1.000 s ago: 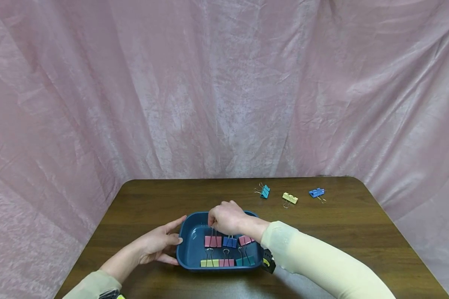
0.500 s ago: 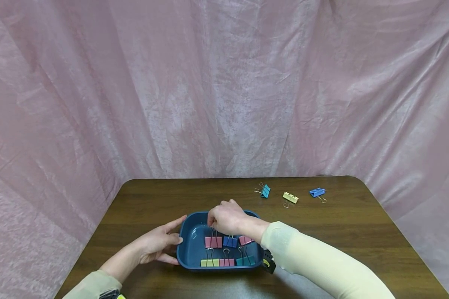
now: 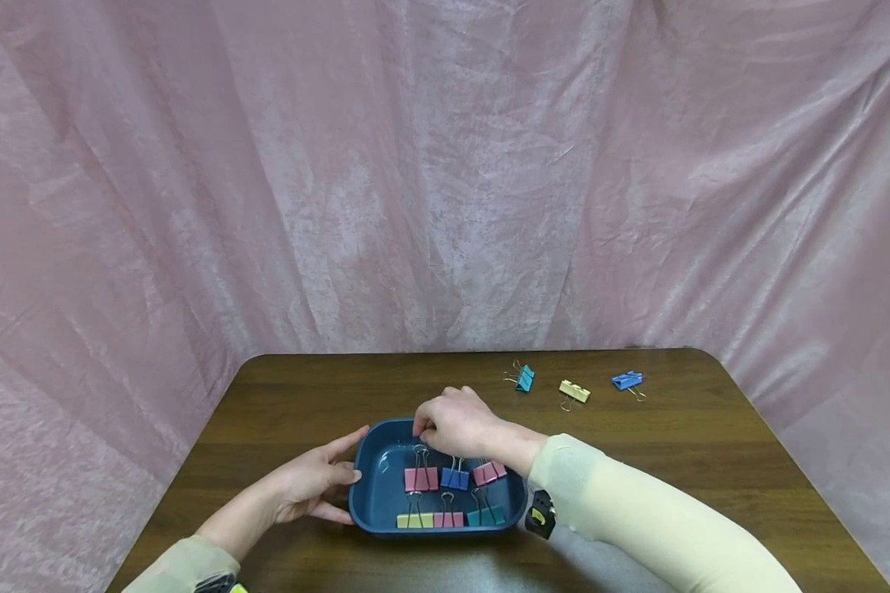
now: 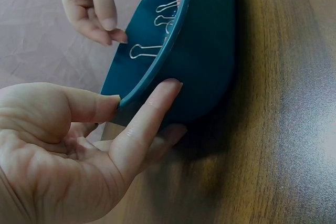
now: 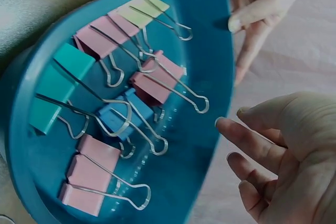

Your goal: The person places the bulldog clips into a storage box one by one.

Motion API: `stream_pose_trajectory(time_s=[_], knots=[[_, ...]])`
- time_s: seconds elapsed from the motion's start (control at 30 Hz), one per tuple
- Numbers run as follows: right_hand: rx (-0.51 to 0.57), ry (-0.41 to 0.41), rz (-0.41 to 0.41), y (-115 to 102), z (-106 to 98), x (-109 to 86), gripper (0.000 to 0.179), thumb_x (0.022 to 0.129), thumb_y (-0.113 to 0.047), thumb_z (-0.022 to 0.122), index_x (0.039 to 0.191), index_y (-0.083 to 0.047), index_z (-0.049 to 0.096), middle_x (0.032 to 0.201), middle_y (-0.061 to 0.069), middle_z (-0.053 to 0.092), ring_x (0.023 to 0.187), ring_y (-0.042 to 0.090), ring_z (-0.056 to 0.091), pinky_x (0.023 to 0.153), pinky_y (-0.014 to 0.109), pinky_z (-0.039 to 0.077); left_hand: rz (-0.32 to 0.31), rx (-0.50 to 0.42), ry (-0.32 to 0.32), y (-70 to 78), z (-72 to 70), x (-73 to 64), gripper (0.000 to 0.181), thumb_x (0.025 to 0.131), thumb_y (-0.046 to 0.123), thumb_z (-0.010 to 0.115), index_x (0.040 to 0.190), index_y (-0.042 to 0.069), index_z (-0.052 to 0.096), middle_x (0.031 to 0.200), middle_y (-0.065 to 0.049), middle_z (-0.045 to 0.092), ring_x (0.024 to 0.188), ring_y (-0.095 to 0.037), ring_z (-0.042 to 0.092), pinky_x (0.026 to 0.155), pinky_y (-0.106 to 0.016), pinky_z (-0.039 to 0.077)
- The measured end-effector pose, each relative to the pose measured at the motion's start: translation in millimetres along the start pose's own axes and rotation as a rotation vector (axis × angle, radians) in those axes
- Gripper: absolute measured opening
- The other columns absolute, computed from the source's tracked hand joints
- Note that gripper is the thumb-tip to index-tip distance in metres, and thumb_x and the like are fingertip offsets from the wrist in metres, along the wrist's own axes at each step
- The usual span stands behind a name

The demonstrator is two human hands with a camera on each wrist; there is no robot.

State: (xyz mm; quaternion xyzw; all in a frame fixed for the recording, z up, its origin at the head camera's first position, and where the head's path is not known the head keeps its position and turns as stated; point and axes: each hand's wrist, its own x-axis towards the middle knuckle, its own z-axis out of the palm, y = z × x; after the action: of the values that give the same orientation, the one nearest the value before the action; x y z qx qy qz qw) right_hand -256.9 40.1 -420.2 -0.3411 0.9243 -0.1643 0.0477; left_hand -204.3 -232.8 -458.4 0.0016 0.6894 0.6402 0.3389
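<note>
A blue plastic tub [image 3: 367, 494] stands on the wooden table, with several coloured binder clips inside in two rows. My left hand [image 3: 313, 484] holds the tub's left end, thumb at the rim and fingers against the outer wall. My right hand [image 3: 456, 424] hovers over the far rim, fingers loosely bent and holding nothing. Just below its fingertips stands a pink binder clip [image 3: 421, 479], wire handles up. Beside it are a blue binder clip [image 5: 126, 114] and another pink binder clip [image 5: 92, 174]. The near row has yellow [image 3: 415, 521], pink [image 3: 448, 520] and green [image 3: 486, 516] binder clips.
Beyond the tub, a teal binder clip [image 3: 524, 378], a pale yellow binder clip [image 3: 574, 391] and a blue binder clip [image 3: 627, 380] lie on the table [image 3: 326, 387] at the back right. A pink curtain [image 3: 445, 181] hangs behind the table.
My right hand has let go of the pink binder clip's handles and risen slightly up and to the right. The clip stays in the tub. My left hand keeps its place.
</note>
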Motion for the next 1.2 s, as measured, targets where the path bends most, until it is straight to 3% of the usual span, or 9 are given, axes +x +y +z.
stream_pose_trajectory(time_s=[0.33, 0.57, 1.2], knots=[[0.012, 0.093, -0.005, 3, -30, -6.9, 0.012, 0.096, -0.021, 0.071, 0.099, -0.028, 0.08, 0.088, -0.018, 0.071, 0.097, 0.014, 0.057, 0.088, 0.039, 0.043, 0.007, -0.004, -0.004, -0.6, -0.7, 0.9, 0.078, 0.103, 0.006, 0.054, 0.166, 0.018, 0.009, 0.15, -0.035, 0.041, 0.116, -0.043, 0.063, 0.073, -0.049, 0.063], [0.019, 0.138, -0.021, 7, -46, -11.9, 0.012, 0.095, -0.02, 0.071, 0.099, -0.028, 0.079, 0.087, -0.019, 0.073, 0.088, 0.008, 0.063, 0.084, 0.036, 0.047, -0.006, -0.002, 0.008, -0.4, 0.1, 0.8, 0.077, 0.103, 0.005, 0.054, 0.166, 0.018, 0.012, 0.152, -0.038, 0.036, 0.118, -0.044, 0.062, 0.073, -0.05, 0.063], [0.079, 0.223, 0.08, 29, -102, -28.7, 0.011, 0.095, -0.021, 0.072, 0.104, -0.025, 0.078, 0.093, -0.017, 0.074, 0.102, 0.017, 0.06, 0.104, 0.05, 0.038, -0.011, 0.0, 0.007, -0.6, -3.0, 0.6, 0.077, 0.104, 0.005, 0.053, 0.166, 0.018, 0.01, 0.15, -0.036, 0.04, 0.116, -0.043, 0.064, 0.073, -0.05, 0.063]])
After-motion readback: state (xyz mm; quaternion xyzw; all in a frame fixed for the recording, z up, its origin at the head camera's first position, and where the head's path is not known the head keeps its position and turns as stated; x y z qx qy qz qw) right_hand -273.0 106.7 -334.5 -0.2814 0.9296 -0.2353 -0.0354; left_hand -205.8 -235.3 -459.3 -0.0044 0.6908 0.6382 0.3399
